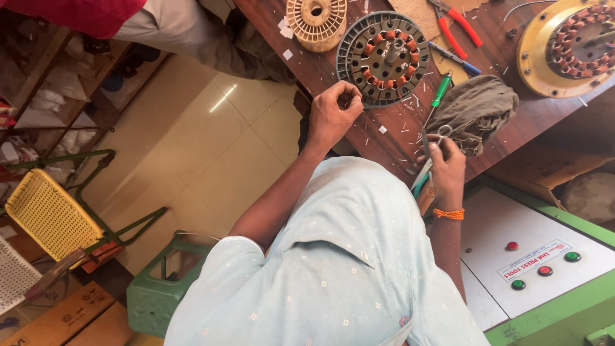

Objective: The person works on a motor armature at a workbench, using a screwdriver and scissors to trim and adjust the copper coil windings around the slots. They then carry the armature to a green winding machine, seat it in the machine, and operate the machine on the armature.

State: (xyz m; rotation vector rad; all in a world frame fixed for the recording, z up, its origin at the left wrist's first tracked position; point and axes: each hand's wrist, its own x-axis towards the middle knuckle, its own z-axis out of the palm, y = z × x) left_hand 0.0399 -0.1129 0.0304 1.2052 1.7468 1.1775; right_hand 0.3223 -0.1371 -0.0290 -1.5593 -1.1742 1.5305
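Note:
My left hand (333, 115) is pinched shut at the near rim of a round grey stator disc (384, 56) with copper coils, which lies on the dark wooden table (320, 70). Whether a small piece sits between the fingertips I cannot tell. My right hand (446, 172), with an orange thread at the wrist, grips a pair of metal scissors (438, 136) at the table's edge, beside a crumpled grey-brown cloth (477, 106). Small white scraps litter the table between the hands.
On the table lie a beige plastic spool (316, 22), red-handled pliers (458, 25), a green-handled screwdriver (441, 91) and a yellow motor housing with coils (567, 45). A green-and-white machine panel with buttons (544, 256) is at the right. A yellow chair (51, 214), a green stool (157, 288) and another person's leg (179, 29) are on the left.

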